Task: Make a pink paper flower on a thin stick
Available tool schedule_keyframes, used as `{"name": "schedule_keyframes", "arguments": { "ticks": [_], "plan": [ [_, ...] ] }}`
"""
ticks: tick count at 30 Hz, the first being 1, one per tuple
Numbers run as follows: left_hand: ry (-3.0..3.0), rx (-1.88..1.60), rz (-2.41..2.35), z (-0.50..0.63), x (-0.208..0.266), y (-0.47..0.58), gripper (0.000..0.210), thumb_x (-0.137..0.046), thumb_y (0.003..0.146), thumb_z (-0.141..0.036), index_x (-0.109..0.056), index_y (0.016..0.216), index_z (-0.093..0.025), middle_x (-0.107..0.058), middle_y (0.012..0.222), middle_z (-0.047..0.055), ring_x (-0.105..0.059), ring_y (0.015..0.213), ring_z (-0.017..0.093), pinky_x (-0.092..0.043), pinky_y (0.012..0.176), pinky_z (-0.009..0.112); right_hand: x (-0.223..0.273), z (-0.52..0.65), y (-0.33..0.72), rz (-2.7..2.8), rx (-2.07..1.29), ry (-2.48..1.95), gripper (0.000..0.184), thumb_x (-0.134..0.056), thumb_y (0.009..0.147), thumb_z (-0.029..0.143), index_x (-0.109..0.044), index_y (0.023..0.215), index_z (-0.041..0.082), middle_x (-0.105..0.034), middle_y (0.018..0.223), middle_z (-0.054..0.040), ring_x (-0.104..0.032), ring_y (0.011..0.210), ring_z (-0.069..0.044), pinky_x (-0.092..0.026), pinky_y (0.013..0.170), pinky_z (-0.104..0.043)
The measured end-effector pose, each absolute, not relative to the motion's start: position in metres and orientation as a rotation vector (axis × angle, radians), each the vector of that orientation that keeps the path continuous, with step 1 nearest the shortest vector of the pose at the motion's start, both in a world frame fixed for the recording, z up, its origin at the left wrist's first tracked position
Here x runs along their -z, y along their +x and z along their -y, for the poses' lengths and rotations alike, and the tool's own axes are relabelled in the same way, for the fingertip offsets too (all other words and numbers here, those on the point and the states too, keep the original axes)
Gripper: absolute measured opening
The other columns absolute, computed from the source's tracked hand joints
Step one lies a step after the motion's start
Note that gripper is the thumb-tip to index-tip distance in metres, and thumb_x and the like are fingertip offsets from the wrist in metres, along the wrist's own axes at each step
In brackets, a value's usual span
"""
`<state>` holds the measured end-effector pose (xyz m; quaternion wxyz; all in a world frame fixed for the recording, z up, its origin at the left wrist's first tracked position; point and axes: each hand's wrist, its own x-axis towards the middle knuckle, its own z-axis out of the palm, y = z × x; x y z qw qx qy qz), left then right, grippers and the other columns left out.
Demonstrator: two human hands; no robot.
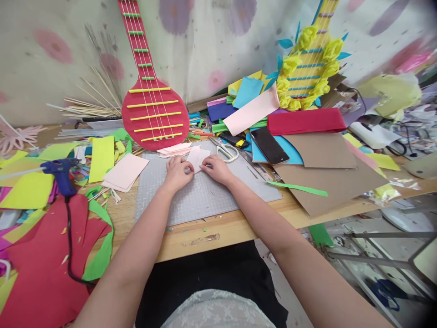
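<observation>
Far left on my feed, the glue gun (61,176) sits among paper scraps, its cord running down over red paper (41,273). Next, a yellow sheet (101,157), then a few pink cards (124,172) on the table (184,245), and the red guitar (155,111) standing behind. Now the middle: my left hand (179,174) has fingers curled, pinching the near left edge of a pink slip (198,156). That slip is right between my hands, above the grey mat (194,200). My right hand (215,168) pinches its right edge. Just beyond it, scissors (230,152); farther right, the phone (269,145), the yellow guitar (307,75) behind, and a green strip (303,187) across brown cardboard (331,182).
</observation>
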<state>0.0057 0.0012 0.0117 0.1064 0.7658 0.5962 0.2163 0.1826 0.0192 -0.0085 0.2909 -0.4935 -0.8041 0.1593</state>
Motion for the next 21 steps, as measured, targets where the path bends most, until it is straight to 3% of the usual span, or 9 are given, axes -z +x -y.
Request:
{"name": "schedule_keyframes", "arguments": {
  "ticks": [14,21],
  "plan": [
    [2.199,-0.525,-1.819,0.000,-0.015,0.008,0.010,-0.060,0.068,-0.028,-0.067,0.075,-0.025,-0.055,0.094,0.004,-0.046,0.101,0.025,-0.031,0.093,0.042,0.008,-0.019,0.168,2.025,-0.358,-1.551,0.017,-0.065,0.072,0.033,-0.061,0.069,0.017,-0.056,0.089,-0.0078,-0.045,0.093,-0.022,-0.037,0.086,-0.036],
    [2.173,-0.539,-1.804,-0.002,-0.014,0.007,0.009,-0.061,0.067,-0.028,-0.067,0.074,-0.025,-0.057,0.093,0.003,-0.047,0.103,0.025,-0.030,0.093,0.043,0.009,-0.018,0.168,2.019,-0.329,-1.570,0.018,-0.063,0.074,0.034,-0.057,0.079,0.017,-0.055,0.090,-0.0079,-0.045,0.092,-0.022,-0.036,0.086,-0.036]
  ]
}}
